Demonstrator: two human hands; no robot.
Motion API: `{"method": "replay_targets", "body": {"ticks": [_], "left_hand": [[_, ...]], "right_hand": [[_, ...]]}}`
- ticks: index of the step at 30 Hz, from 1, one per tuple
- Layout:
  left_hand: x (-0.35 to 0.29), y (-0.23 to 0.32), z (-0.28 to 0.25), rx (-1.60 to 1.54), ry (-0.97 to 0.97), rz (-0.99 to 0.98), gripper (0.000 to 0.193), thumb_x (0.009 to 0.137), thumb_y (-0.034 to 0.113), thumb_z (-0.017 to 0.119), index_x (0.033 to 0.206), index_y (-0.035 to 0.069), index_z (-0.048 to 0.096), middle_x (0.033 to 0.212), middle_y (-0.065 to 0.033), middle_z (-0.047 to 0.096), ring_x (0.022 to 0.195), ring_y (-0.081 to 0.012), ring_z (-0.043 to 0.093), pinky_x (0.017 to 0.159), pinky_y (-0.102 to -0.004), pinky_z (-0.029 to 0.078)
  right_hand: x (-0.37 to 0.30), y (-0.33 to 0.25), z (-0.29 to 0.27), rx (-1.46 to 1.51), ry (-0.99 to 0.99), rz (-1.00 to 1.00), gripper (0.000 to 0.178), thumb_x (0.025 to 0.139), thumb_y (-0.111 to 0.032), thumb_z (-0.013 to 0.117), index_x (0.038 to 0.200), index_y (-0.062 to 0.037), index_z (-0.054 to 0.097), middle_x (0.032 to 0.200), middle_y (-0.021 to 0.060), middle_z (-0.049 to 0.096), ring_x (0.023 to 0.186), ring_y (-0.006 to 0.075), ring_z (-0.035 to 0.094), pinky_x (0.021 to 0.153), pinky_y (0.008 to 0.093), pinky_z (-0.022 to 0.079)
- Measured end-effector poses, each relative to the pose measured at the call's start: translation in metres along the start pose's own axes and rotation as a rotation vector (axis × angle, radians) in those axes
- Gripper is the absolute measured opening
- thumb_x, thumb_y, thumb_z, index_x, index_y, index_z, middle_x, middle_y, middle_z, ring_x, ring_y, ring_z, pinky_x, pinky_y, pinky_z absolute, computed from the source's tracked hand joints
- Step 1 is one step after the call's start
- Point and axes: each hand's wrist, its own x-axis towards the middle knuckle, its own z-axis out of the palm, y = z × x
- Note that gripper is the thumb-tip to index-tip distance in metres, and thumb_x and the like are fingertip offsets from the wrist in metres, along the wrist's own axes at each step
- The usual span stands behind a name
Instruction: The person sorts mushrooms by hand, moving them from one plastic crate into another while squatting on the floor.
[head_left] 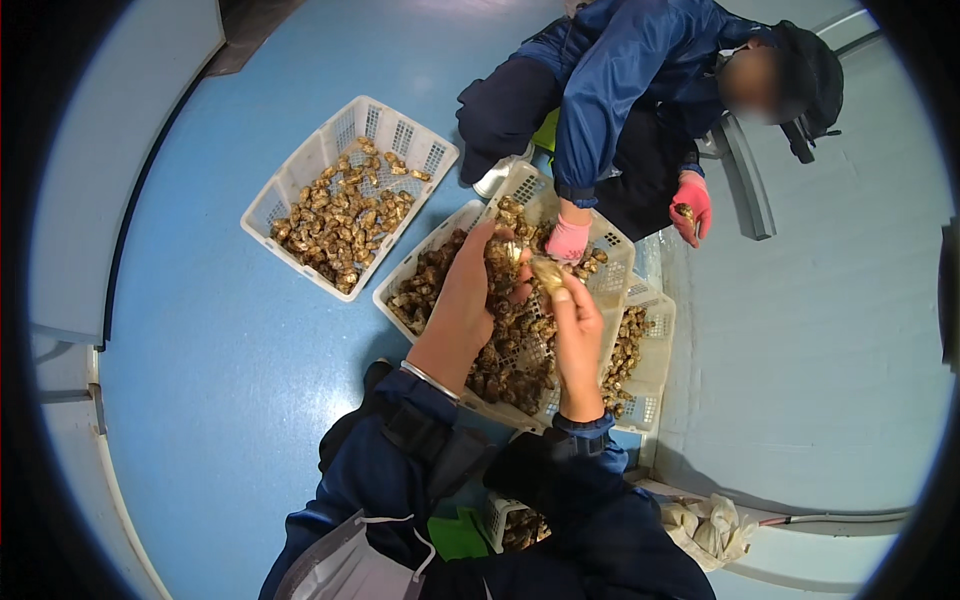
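My left hand point(462, 290), palm turned inward, is closed around brown, glossy bulb-like pieces point(500, 262); its fingers partly hide how many. Just to the right, my right hand point(578, 345) pinches a paler, yellowish bulb-like piece point(547, 274) between thumb and fingers. The two hands nearly meet above a white perforated crate point(388, 292) holding a heap of the same brown pieces. Another white crate point(622, 265) overlaps it at the right. Inside that one, a co-worker's pink-gloved hand point(568, 241) reaches among the pieces.
A crouching co-worker point(625, 85) faces me; their other gloved hand point(692, 205) holds a brown piece. At the left, another part-filled white crate point(262, 225) stands on the blue floor point(215, 400). One more crate point(655, 375) lies against the wall. A pale sack point(715, 530) rests at lower right.
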Motion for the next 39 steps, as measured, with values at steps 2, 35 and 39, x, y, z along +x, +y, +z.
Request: {"method": "replay_targets", "body": {"ticks": [2,35,39], "left_hand": [[0.005,-0.004,0.000,-0.037,-0.043,-0.007,0.026,0.092,0.034,0.052,0.103,0.010,0.056,0.088,-0.0079,0.064,0.070,-0.0184,0.064,0.057,-0.0310,0.056],[0.004,-0.004,0.004,-0.040,-0.059,-0.041,0.021,0.089,0.022,0.060,0.101,0.006,0.054,0.082,-0.0047,0.058,0.068,-0.0161,0.061,0.058,-0.0288,0.054],[0.008,-0.005,0.004,-0.011,-0.060,-0.037,0.023,0.089,0.024,0.059,0.103,0.006,0.054,0.083,-0.0051,0.058,0.068,-0.0162,0.061,0.058,-0.0287,0.054]], "right_hand": [[0.005,-0.005,0.007,-0.235,-0.112,-0.223,0.025,0.094,-0.012,0.055,0.115,0.0008,0.058,0.094,0.0024,0.062,0.081,0.0068,0.055,0.072,0.0211,0.044],[-0.012,0.113,-0.057,0.253,-0.067,0.360,0.019,0.098,-0.020,0.050,0.085,-0.0064,0.052,0.080,0.0012,0.056,0.074,0.0088,0.056,0.072,0.0261,0.050],[-0.004,0.087,-0.077,0.290,0.144,0.279,0.016,0.096,-0.021,0.053,0.093,-0.0066,0.058,0.080,0.0013,0.060,0.067,0.0080,0.054,0.063,0.0220,0.048]]}}
